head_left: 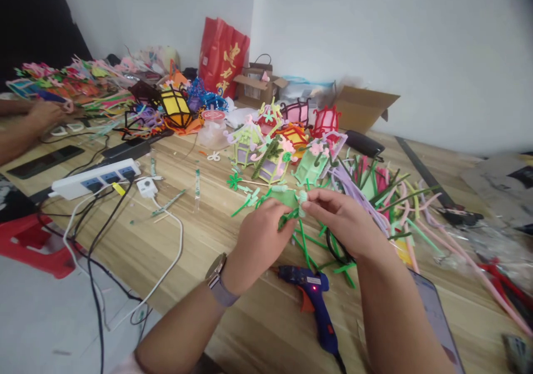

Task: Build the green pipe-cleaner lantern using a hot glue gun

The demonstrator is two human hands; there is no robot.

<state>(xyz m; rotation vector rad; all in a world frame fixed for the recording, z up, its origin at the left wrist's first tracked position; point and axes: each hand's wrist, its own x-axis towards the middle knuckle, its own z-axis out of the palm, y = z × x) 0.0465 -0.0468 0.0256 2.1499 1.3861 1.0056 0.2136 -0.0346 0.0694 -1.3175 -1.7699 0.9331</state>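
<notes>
My left hand [266, 227], with a watch on its wrist, is closed around a green pipe-cleaner lantern piece [285, 198]. The fingers of my right hand [337, 213] pinch a pale green pipe-cleaner curl [302, 203] at the right side of that piece. Both hands meet just above the table. Loose green pipe cleaners [306, 246] lie beneath them. Nearer to me rests a blue glue gun [314, 293] with a lit red light, its nozzle pointing left. Just beyond the hands stands a mint green lantern [311, 165].
Several coloured lanterns [245, 143] crowd the table's far side, near a red bag [220, 57] and cardboard boxes [366, 107]. A power strip [97, 178] trails cables at left. A phone [435, 313] lies by my right forearm. Another person's hand [45, 115] is at far left.
</notes>
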